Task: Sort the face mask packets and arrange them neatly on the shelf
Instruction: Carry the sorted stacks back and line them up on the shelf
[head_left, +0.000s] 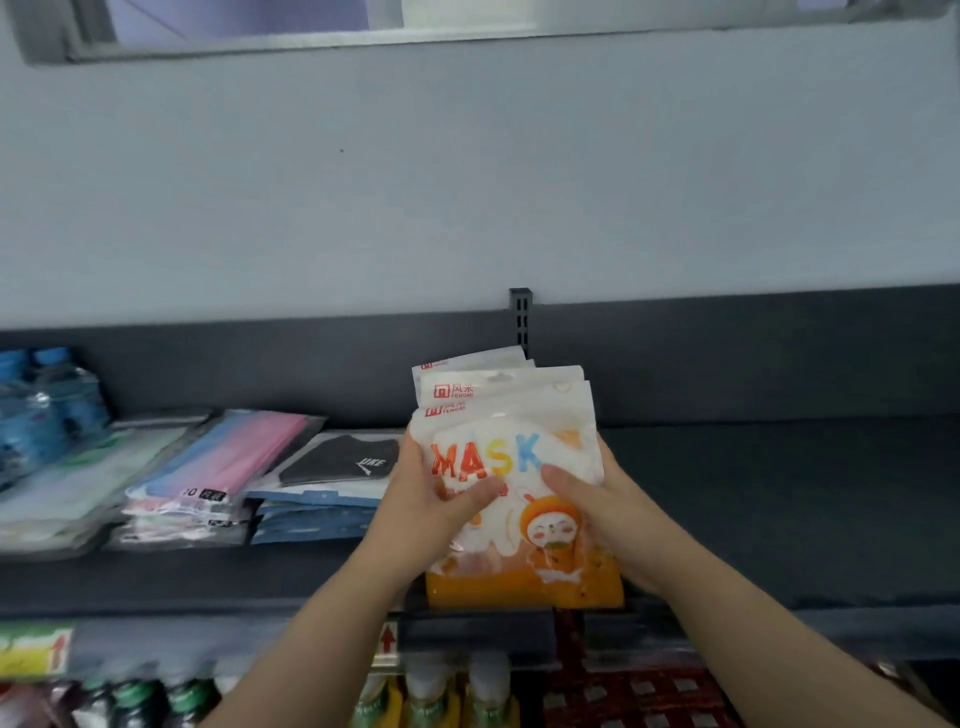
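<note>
A stack of white and orange mask packets (511, 431) printed "MASK" with a cartoon figure is held over the dark shelf (779, 499). My left hand (431, 499) grips its left edge with the thumb across the front. My right hand (597, 493) grips the right edge, thumb also on the front. On the shelf to the left lie a pile of black mask packets (332, 467) on blue ones, then pink and blue mask packets (218, 462), then pale green packets (78, 488).
Water bottles with blue caps (41, 405) stand at the far left of the shelf. Below the shelf edge, price tags (31, 649) and bottles (431, 691) fill a lower shelf. A slotted upright (521, 312) runs up the back wall.
</note>
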